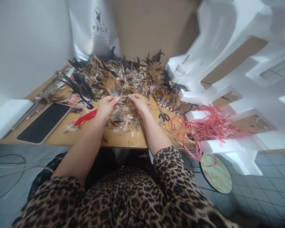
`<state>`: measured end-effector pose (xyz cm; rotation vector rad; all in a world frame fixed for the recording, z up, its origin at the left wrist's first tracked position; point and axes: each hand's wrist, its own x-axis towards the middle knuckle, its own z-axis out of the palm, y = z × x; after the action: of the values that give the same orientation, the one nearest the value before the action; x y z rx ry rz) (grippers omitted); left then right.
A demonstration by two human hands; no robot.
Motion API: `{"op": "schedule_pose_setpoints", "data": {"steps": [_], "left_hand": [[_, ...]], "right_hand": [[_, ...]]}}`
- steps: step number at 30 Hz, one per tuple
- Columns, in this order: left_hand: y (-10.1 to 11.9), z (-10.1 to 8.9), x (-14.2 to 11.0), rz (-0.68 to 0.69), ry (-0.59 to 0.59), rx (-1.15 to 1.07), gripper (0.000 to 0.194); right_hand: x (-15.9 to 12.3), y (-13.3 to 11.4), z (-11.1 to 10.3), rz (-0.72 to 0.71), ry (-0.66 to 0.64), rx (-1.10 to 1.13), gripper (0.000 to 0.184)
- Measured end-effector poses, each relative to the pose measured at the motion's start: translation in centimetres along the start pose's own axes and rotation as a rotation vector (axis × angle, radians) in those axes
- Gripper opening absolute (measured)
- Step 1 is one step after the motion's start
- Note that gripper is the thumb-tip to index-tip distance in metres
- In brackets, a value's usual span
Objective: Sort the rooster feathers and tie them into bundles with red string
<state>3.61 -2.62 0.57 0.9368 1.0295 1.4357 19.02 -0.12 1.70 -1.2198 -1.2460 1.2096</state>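
Note:
My left hand (106, 106) is closed in a pinch around the base of a brown feather bunch (111, 85), whose tips fan upward. Close by on the right, my right hand (139, 103) is also pinched shut. A thin pale piece spans the small gap between both hands; whether it is a quill or a thread I cannot tell. Beyond them lies a large heap of brown and black feathers (133, 76). Loose feather bits (125, 118) are scattered below my hands. A bundle of long black feathers (82, 87) rests to the left.
Left on the table are a smartphone (44, 123), a white box (10, 117) and red strips (85, 117). Scissors (163, 115) lie right of my right hand. Tangled red ribbon (211, 125) hangs over white foam packing (218, 147). A silver bag (95, 38) stands behind.

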Motion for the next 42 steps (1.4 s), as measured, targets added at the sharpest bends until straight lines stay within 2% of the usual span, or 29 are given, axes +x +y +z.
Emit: {"op": "schedule_pose_setpoints", "data": {"steps": [2,4,7,11,16,19,22,24,28,31,35,42], "left_hand": [[0.2,0.0,0.0,-0.012,0.018,-0.046,0.017],[0.4,-0.1,-0.1,-0.021,0.042,-0.087,0.017],[0.4,-0.2,-0.1,-0.026,0.065,-0.125,0.016],[0.3,-0.4,0.1,-0.04,0.047,-0.151,0.017],[0.2,-0.4,0.1,-0.044,0.018,-0.152,0.017],[0.4,-0.4,0.0,-0.066,0.022,-0.156,0.016],[0.5,-0.5,0.0,-0.093,0.028,-0.19,0.015],[0.6,-0.6,0.1,-0.105,0.019,-0.228,0.013],[0.6,-0.7,0.2,-0.173,-0.037,-0.317,0.007],[0.6,-0.6,0.1,-0.256,-0.118,-0.369,0.002],[0.6,-0.4,-0.1,-0.323,-0.206,-0.384,0.006],[0.8,-0.5,-0.3,-0.381,-0.274,-0.415,0.012]], "right_hand": [[0.2,0.1,-0.5,-0.18,0.075,-0.267,0.012],[0.0,0.0,-0.9,-0.311,0.061,-0.582,0.012],[-0.6,-0.4,-1.2,-0.405,0.008,-1.016,0.019],[-1.1,-0.6,-1.3,-0.396,-0.059,-1.352,0.026],[-0.7,-0.2,-1.3,-0.268,-0.074,-1.459,0.027],[-0.4,-0.1,-1.5,-0.203,-0.034,-1.372,0.024],[0.0,-0.1,-1.8,-0.162,0.013,-1.114,0.021],[0.4,0.0,-2.1,-0.128,0.025,-0.805,0.018],[0.9,0.0,-1.7,-0.014,-0.008,-0.007,0.016],[0.6,-0.1,-0.7,0.065,-0.099,0.341,0.024],[0.0,0.3,0.8,0.087,-0.209,0.457,0.029],[-0.2,1.1,1.4,0.018,-0.288,0.428,0.029]]}}
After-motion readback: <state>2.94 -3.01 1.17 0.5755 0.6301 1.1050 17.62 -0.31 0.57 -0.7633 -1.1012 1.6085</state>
